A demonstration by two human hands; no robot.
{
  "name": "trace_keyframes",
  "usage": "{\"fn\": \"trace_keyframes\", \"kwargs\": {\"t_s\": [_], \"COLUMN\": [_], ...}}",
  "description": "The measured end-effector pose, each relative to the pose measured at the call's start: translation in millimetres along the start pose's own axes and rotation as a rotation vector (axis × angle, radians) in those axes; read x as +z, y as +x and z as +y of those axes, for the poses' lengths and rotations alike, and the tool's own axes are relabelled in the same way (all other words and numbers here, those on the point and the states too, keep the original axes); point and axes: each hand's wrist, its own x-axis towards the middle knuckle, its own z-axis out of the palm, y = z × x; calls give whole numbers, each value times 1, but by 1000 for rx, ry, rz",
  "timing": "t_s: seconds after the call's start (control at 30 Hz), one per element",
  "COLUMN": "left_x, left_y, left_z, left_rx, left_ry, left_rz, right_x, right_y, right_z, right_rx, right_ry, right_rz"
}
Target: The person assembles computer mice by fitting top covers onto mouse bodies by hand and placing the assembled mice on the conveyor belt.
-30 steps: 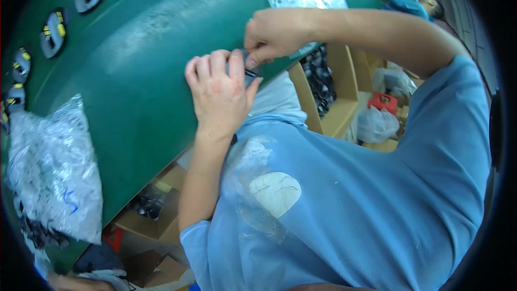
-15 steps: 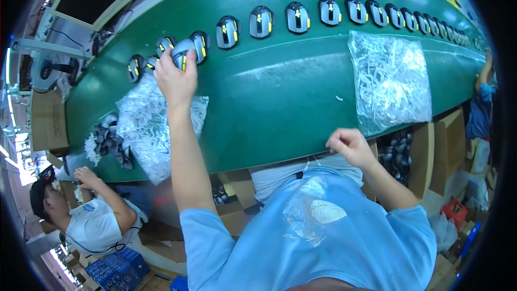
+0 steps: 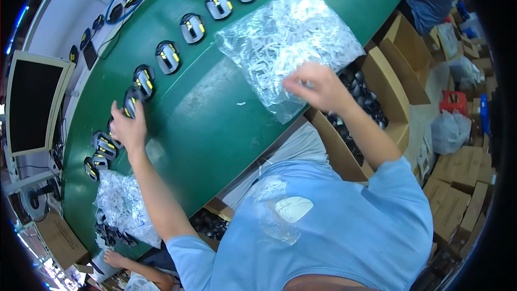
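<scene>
My left hand (image 3: 129, 128) has its thumb and fingers around a grey-and-black computer mouse (image 3: 131, 102) with yellow side pieces, low over the green table. That mouse is close against another mouse (image 3: 144, 81) in the row. My right hand (image 3: 318, 87) is over the near edge of a clear plastic bag (image 3: 291, 37) full of small white plastic parts. Its fingers are curled in toward the thumb; whether something small is between them is hidden. More mice (image 3: 104, 145) sit in a cluster left of my left hand, beside another bag of white parts (image 3: 125, 202).
The green table (image 3: 204, 129) bends across the view. A mouse row (image 3: 192, 28) runs along its far side. At the left stand a monitor (image 3: 36, 105) and a fan (image 3: 35, 202). Open cartons (image 3: 385, 86) with dark parts are below the near edge. Two co-workers' arms show at the sides.
The view has swung to the right. My left hand has carried the mouse from the cluster toward the row. My right hand has moved from the table's near edge to over the bag.
</scene>
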Motion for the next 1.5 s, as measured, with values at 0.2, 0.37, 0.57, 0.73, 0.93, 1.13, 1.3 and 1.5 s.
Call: {"fn": "trace_keyframes", "kwargs": {"t_s": [0.2,0.37,0.57,0.73,0.93,1.13,1.3,1.5], "left_x": [-23,-14,-14,-9,-3,-4,-2,-7], "left_y": [-146,-206,-207,-203,-206,-207,-209,-207], "left_z": [80,78,79,78,79,76,77,79], "left_rx": [458,418,419,411,365,400,336,421], "left_ry": [-224,-288,-341,-327,-408,-394,-455,-332], "left_rz": [-115,-130,-135,-106,-71,-53,-44,-90], "right_x": [24,27,13,65,135,155,156,155], "right_y": [67,85,79,57,46,48,51,36], "right_z": [63,71,49,-20,-49,-50,-57,-63], "right_rx": [-73,25,-11,1,-268,-371,-388,-424], "right_ry": [-496,-428,107,439,379,194,162,40], "right_rz": [-179,-319,-126,-202,-229,-230,-185,-168]}}
